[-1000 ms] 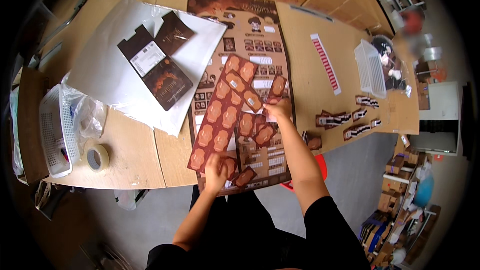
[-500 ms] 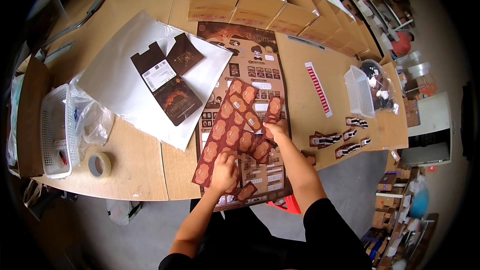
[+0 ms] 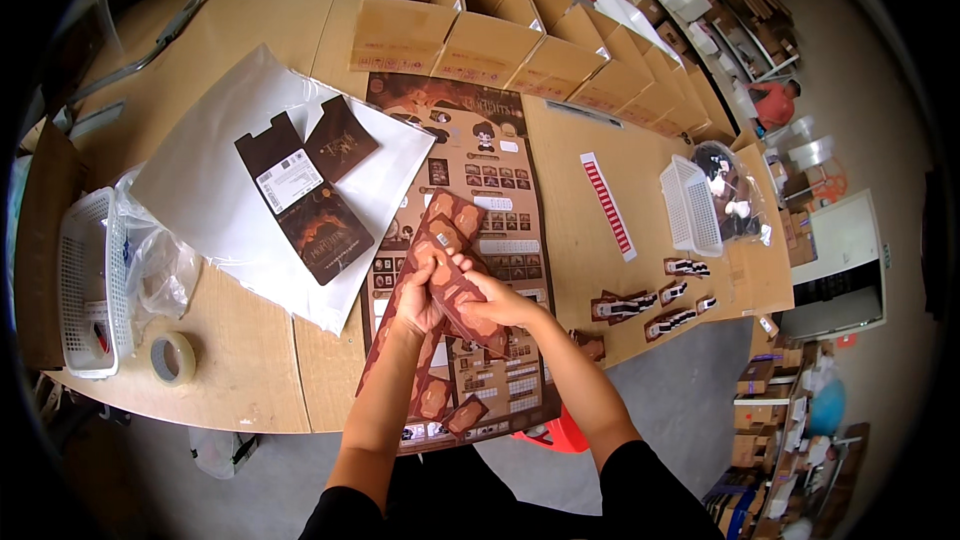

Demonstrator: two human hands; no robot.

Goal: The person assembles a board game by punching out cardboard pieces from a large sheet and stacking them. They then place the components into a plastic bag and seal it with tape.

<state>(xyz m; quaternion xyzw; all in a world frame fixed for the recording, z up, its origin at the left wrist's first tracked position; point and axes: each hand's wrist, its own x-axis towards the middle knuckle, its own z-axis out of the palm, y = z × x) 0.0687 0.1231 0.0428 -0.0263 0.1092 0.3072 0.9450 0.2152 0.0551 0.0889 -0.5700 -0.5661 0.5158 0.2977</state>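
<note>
both hands have come together since half a second ago: left hand (image 3: 418,300) slid up from the lower cards, right hand (image 3: 497,304) swung left. now they've each got a grip on a dark red card strip (image 3: 450,282), held slantwise above the big brown poster (image 3: 405,95). fingers overlap, so can't really tell how many layers are in there. bigger red card sheet (image 3: 457,204) pokes out underneath, and one loose card (image 3: 466,414) lies near the poster's bottom edge.
</note>
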